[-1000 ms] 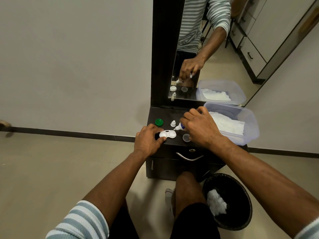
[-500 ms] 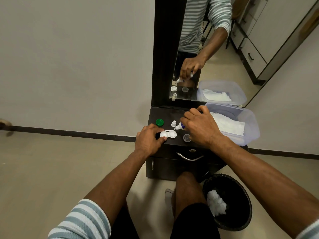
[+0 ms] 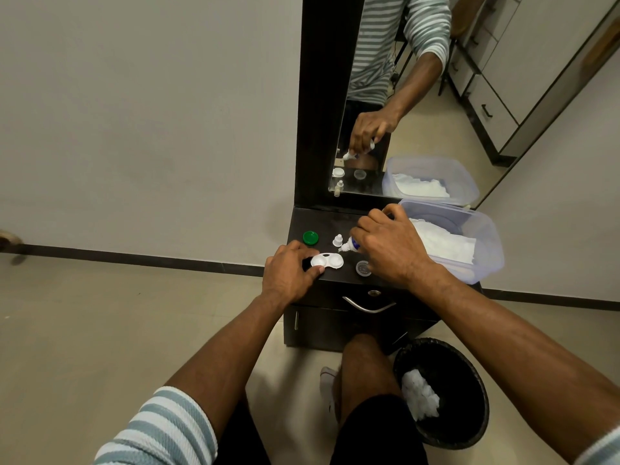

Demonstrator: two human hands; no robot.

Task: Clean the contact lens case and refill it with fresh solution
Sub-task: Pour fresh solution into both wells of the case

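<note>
A white two-well contact lens case (image 3: pixel 327 261) lies open on the dark cabinet top (image 3: pixel 327 219). My left hand (image 3: pixel 288 271) pinches its left end and holds it flat. My right hand (image 3: pixel 391 250) grips a small white solution bottle (image 3: pixel 349 244) with a blue label, tilted so its nozzle points down at the case's right well. A green cap (image 3: pixel 310 237) sits behind the case, a small white bottle cap (image 3: pixel 338 240) stands beside the nozzle, and a clear cap (image 3: pixel 363 267) rests right of the case, partly under my right hand.
A clear plastic tub (image 3: pixel 476 229) holding white tissue fills the cabinet's right side. A tall mirror (image 3: pixel 385 95) stands at the back. Below are a drawer handle (image 3: pixel 367 305), my knee (image 3: pixel 365 360), and a black bin (image 3: pixel 443 391) with crumpled tissue on the floor.
Hardly anything differs; both hands hold the same pose, with the bottle tip still over the case.
</note>
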